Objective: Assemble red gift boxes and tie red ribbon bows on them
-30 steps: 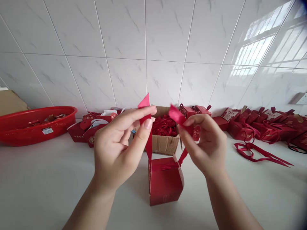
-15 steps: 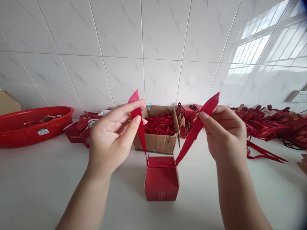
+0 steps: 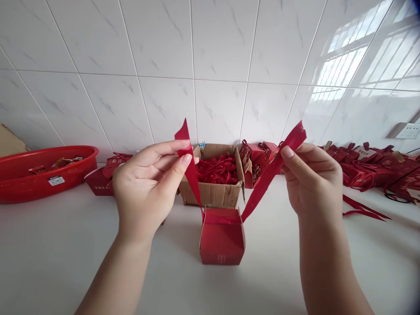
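Observation:
A small red gift box [image 3: 222, 245] stands on the white table in front of me. A red ribbon [image 3: 260, 190] runs across its top and comes out at both sides, both ends raised in a V. My left hand [image 3: 149, 186] pinches the left end between thumb and fingers, its tip sticking up above them. The right end is pinched in my right hand [image 3: 311, 177], with a short length showing past the thumb. Both hands are above the box, one to each side, and do not touch it.
Behind the gift box, a cardboard box [image 3: 210, 194] holds many red ribbons. A red plastic basin [image 3: 78, 168] stands at the left beside red boxes [image 3: 100, 181]. More red boxes [image 3: 374, 175] line the tiled wall at right, with loose ribbon [image 3: 365, 208] before them.
My hands have moved slightly apart, each still holding its ribbon end. The gift box appears slightly higher in view.

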A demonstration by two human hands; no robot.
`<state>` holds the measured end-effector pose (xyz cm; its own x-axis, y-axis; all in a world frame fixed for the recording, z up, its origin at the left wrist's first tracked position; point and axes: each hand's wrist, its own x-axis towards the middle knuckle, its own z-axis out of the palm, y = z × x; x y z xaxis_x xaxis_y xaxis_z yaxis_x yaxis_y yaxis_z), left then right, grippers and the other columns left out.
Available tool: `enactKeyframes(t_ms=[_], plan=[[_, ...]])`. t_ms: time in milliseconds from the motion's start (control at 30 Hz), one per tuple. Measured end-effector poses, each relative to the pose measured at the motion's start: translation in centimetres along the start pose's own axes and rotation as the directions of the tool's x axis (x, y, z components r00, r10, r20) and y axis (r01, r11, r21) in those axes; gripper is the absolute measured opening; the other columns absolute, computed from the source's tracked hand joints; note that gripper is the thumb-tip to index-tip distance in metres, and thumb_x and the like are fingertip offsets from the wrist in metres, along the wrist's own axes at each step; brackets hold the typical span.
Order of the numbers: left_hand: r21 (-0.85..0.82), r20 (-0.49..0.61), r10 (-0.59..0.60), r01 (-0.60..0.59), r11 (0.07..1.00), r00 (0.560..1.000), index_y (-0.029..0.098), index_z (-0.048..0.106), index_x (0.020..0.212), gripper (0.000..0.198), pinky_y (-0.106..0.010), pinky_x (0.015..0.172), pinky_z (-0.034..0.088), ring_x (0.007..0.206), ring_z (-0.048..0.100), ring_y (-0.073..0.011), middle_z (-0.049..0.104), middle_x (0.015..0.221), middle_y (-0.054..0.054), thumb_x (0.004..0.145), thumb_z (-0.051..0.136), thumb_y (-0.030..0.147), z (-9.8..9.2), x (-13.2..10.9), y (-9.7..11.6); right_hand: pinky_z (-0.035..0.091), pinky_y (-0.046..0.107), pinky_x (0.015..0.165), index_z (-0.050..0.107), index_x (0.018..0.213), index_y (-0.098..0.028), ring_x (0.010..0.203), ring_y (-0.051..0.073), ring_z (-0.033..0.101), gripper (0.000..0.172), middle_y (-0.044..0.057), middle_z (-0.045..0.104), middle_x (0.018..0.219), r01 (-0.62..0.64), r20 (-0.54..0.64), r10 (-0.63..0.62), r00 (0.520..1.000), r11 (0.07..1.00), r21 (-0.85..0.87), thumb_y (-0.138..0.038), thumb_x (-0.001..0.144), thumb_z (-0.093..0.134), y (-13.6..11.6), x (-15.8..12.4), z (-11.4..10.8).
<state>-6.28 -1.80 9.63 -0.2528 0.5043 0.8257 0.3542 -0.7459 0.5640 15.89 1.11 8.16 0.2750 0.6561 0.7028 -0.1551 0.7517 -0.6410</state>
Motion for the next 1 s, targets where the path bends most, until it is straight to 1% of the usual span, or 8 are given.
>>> enactKeyframes(t_ms=[167,233,333,467,633,767,867,1000], plan=[[0.041,-0.019,-0.052,0.053,0.998,0.998,0.025,0.073,0.095,0.016,-0.029,0.078,0.060,0.083,0.071,-0.0167,0.075,0.088,0.000,0.079,0.070,0.021,0.46,-0.04,0.07,0.056,0.026,0.063,0.072,0.077,-0.026,0.066,0.012,0.065,0.003,-0.003,0.069,0.072,-0.042,-0.002,0.042,0.999,0.999,0.015,-0.024,0.077,0.075,0.38,0.11,0.02],[0.038,-0.008,-0.057,0.058,0.998,0.998,0.025,0.073,0.096,0.018,-0.028,0.075,0.060,0.081,0.071,-0.0166,0.075,0.086,0.000,0.078,0.071,0.021,0.46,-0.02,-0.06,0.056,0.026,0.062,0.073,0.077,-0.025,0.065,0.011,0.065,0.003,-0.003,0.069,0.071,-0.060,-0.003,0.060,0.998,0.998,0.016,-0.025,0.076,0.076,0.48,0.14,0.07],[0.038,0.020,-0.028,0.027,0.999,0.999,0.025,0.073,0.099,0.023,-0.025,0.067,0.059,0.076,0.069,-0.0148,0.074,0.084,0.001,0.077,0.072,0.019,0.20,0.07,-0.40,0.056,0.027,0.063,0.074,0.078,-0.025,0.066,0.013,0.066,0.005,-0.002,0.071,0.072,-0.068,-0.019,0.069,0.997,0.998,0.009,-0.027,0.074,0.077,0.52,0.14,0.14],[0.040,0.054,0.037,-0.039,0.998,0.998,0.025,0.073,0.101,0.026,-0.022,0.064,0.058,0.072,0.067,-0.0122,0.074,0.084,0.001,0.077,0.072,0.016,-0.17,0.14,-0.68,0.056,0.027,0.064,0.076,0.077,-0.026,0.068,0.013,0.066,0.005,-0.002,0.072,0.074,-0.069,-0.041,0.070,0.997,0.997,0.015,-0.027,0.073,0.079,0.47,0.10,0.20],[0.012,0.054,0.084,-0.085,0.996,0.995,0.024,0.072,0.097,0.024,-0.021,0.071,0.059,0.075,0.067,-0.0107,0.073,0.086,0.003,0.077,0.071,0.011,-0.19,-0.06,-0.46,0.055,0.031,0.067,0.075,0.077,-0.028,0.070,0.014,0.067,0.007,-0.004,0.072,0.075,-0.045,-0.047,0.047,0.998,0.998,0.041,-0.024,0.073,0.078,0.52,0.03,0.11],[0.020,0.086,0.101,-0.103,0.994,0.991,0.026,0.071,0.103,0.029,-0.022,0.075,0.058,0.079,0.067,-0.0110,0.073,0.096,0.002,0.078,0.070,0.010,-0.24,-0.25,-0.30,0.055,0.030,0.067,0.074,0.081,-0.031,0.073,0.014,0.067,0.010,-0.005,0.072,0.079,-0.014,-0.019,0.015,1.000,0.999,0.051,-0.022,0.075,0.076,0.50,-0.01,-0.05],[0.003,0.104,0.107,-0.108,0.994,0.989,0.028,0.071,0.106,0.031,-0.021,0.073,0.058,0.079,0.066,-0.0104,0.073,0.097,0.002,0.079,0.069,0.011,-0.26,-0.30,-0.26,0.054,0.026,0.064,0.074,0.082,-0.032,0.071,0.011,0.065,0.010,-0.005,0.070,0.078,-0.022,-0.008,0.023,1.000,0.997,0.079,-0.023,0.076,0.076,0.32,-0.04,-0.10],[-0.038,0.125,0.095,-0.091,0.995,0.988,0.027,0.070,0.108,0.031,-0.021,0.075,0.057,0.083,0.065,-0.0115,0.072,0.097,0.001,0.081,0.068,0.013,-0.20,-0.36,-0.27,0.055,0.024,0.068,0.074,0.079,-0.031,0.073,0.011,0.064,0.007,-0.005,0.070,0.080,-0.061,0.040,0.057,0.998,0.990,0.129,-0.024,0.078,0.073,0.02,-0.04,0.00]])
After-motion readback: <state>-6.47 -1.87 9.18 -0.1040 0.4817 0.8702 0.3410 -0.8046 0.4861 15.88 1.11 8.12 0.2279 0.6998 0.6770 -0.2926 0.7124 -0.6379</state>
